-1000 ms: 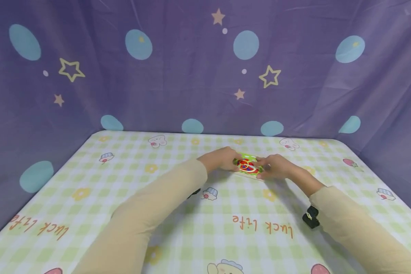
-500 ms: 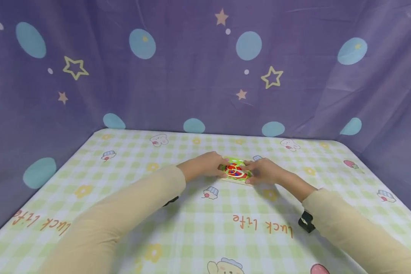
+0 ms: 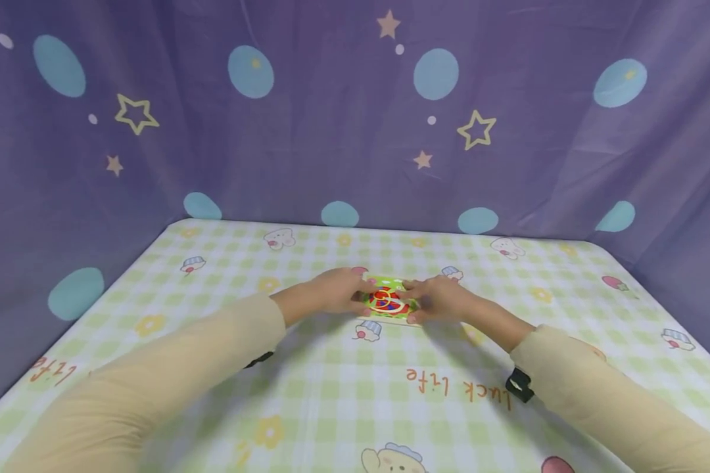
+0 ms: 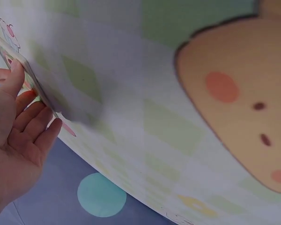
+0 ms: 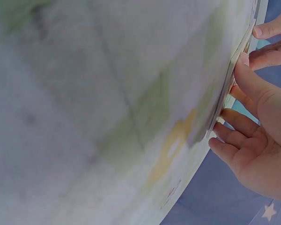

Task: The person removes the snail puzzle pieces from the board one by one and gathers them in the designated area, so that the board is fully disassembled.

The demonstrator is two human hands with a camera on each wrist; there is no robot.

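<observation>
A small flat board (image 3: 387, 299) with a bright green, red, blue and yellow picture lies near the middle of the table, between both hands. My left hand (image 3: 335, 291) grips its left end, thumb at the near edge and fingers toward the far side. At the right end, my right hand (image 3: 448, 299) holds it the same way, some fingers reaching over the picture. The left wrist view shows the pale board edge (image 4: 33, 78) between thumb and fingers. From the right wrist, the thin edge of the board (image 5: 228, 86) appears close over the cloth.
A green and white checked tablecloth (image 3: 343, 394) with cartoon prints covers the table. Behind it and along the sides hangs a purple curtain (image 3: 331, 131) with stars and blue ovals. Dark wrist devices (image 3: 519, 385) sit under the beige sleeves.
Both hands have slid the board to the left and slightly nearer across the cloth. Their hold on it looks the same. The head view has shifted a little.
</observation>
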